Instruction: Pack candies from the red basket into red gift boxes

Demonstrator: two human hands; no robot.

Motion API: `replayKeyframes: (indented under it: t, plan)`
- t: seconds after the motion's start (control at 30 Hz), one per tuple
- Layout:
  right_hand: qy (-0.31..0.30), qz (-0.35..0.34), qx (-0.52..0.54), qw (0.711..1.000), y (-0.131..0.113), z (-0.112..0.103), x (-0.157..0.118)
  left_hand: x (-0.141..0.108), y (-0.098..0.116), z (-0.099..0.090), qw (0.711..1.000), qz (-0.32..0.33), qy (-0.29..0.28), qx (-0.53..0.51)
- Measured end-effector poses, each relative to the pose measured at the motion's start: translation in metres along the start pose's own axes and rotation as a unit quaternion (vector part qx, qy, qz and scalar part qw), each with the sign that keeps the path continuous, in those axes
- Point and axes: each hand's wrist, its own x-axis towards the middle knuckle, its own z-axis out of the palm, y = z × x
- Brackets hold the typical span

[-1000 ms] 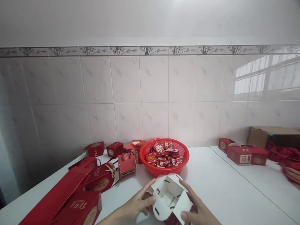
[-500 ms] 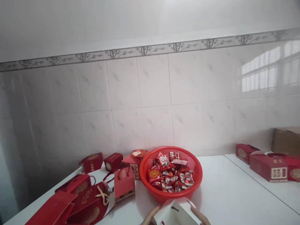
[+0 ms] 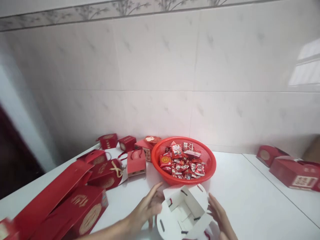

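An open gift box (image 3: pixel 184 213), white inside with slotted flaps folded outward, stands in front of me at the lower middle. My left hand (image 3: pixel 147 206) is at its left side, fingers bent against the flap. At the right side, my right hand (image 3: pixel 221 215) has its fingers along the box wall, partly hidden behind it. Red cord shows at the box's edges, and its inside holds nothing. Just beyond is a red plastic basket (image 3: pixel 210 168) heaped with red-wrapped candies (image 3: pixel 183 163).
Several red gift boxes (image 3: pixel 136 161) crowd the left of the white table (image 3: pixel 240 190); a large one (image 3: pixel 85 213) lies nearest. More red boxes (image 3: pixel 293 171) stand at the far right, by a brown carton (image 3: pixel 312 150). A tiled wall (image 3: pixel 155 83) rises behind the table.
The view has tilted down and come closer, so more of the open box and both hands shows. Both hands are still at the box's sides.
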Motion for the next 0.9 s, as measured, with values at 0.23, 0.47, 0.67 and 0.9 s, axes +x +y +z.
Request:
replayKeyframes:
  t: [0.23, 0.47, 0.67, 0.9]
  plan:
    - [0.107, 0.055, 0.022, 0.993, -0.033, 0.011, -0.002, 0.003, 0.094, -0.004, 0.964, 0.122, 0.148, 0.184]
    - [0.077, 0.090, 0.019, 0.993, -0.049, 0.015, -0.003, 0.082, 0.169, -0.014, 0.871, 0.075, -0.084, 0.477]
    - [0.040, 0.077, 0.006, 0.996, -0.045, 0.010, -0.001, 0.161, 0.149, -0.019, 0.801, -0.068, -0.037, 0.594]
    - [0.031, 0.068, 0.009, 0.997, -0.048, 0.011, 0.005, 0.174, 0.122, -0.019, 0.824, -0.037, -0.006, 0.565]
